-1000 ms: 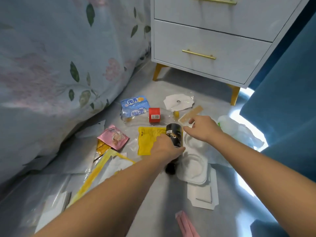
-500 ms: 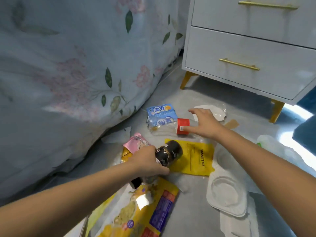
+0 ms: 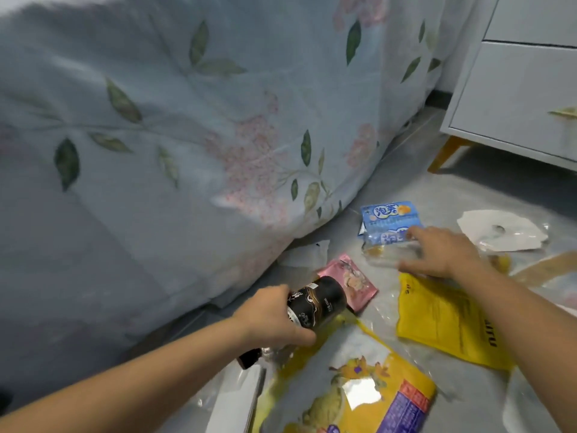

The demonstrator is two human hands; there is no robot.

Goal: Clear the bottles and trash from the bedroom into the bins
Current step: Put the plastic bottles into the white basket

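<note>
Gripping the dark bottle in my left hand, fingers and thumb wrapped round its body, I hold it tilted just above the litter, its dark cap end poking out at seven o'clock below my wrist. My right hand reaches to twelve o'clock, fingers spread and lightly bent over a clear plastic bottle with a blue label that lies on its side near the bedspread; motion blur keeps me from telling whether those fingers have closed on it. That is where I judge the risk sits: the clear bottle looks crumpled and slick, and a poor grab could send it rolling toward eleven o'clock under the hanging bedspread. The blue snack packet touching it could drag along. Wrappers cover the floor, a pink sachet and a yellow pouch among them, so any dropped bottle would slide. No bin shows anywhere.
</note>
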